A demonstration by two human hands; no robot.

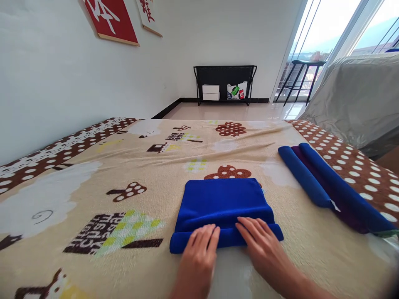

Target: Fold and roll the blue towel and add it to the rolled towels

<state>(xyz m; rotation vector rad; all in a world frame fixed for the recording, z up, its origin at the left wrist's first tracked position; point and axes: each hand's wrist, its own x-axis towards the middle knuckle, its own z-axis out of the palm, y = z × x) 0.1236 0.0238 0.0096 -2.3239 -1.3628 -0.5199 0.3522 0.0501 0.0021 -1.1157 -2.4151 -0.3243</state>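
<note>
One blue cloth (221, 197) is lying on the patterned blanket (168, 166) in front of me, its far part spreading flat and its near edge forming a roll (230, 238). My left grip (199, 251) is resting unclenched over the roll's left half; my right grip (262, 243) is resting just as loosely, touching the cloth farther right. Blue and purple rolled cloths (304, 176) are lying side by side beyond, to the right.

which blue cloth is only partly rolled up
The bright blue rectangular cloth under the left hand and right hand: its far part lies flat. The shorter blue roll and longer blue roll at right, flanking a dark purple roll, look fully rolled.
</note>
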